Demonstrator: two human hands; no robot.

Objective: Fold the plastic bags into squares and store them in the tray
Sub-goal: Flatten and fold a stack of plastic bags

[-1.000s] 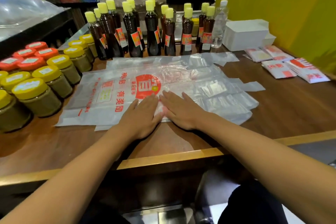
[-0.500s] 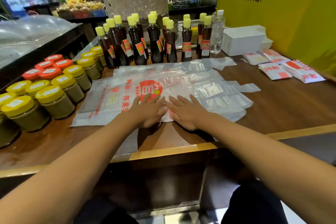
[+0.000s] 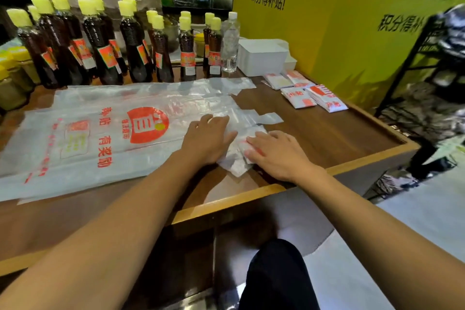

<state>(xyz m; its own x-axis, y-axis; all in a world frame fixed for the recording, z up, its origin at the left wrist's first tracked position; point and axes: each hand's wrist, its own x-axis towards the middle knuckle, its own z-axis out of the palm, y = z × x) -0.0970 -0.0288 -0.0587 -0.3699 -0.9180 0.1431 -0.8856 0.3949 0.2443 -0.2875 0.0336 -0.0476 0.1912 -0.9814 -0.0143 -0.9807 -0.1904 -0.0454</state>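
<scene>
Head view only: a wooden counter is seen from above, with a stack of flat plastic bags spread over its left and middle part, printed in red with a round logo and characters. The left hand is laid palm down on the right part of the stack, just right of the logo, fingers straight and close together, pointing away and slightly right; nothing is gripped, the plastic is only pressed under the palm and fingers. The right hand is laid flat just beside it, fingers extended toward the left hand, fingertips resting on a crumpled, partly folded bag end that lies between the two hands and pokes out toward the near counter edge. Whether the thumb of the right hand is tucked under the plastic cannot be told. The bag handles are seen lying loose beyond the right hand, flat on the wood. Folded bag squares are lined up near the far right corner, well apart from both hands. A white tray is set behind them against the yellow wall. Dark sauce bottles with yellow caps are ranged along the far edge, touching nothing in the hands, with a clear water bottle at the right end of the row. Yellow-lidded jars are partly seen at far left.
</scene>
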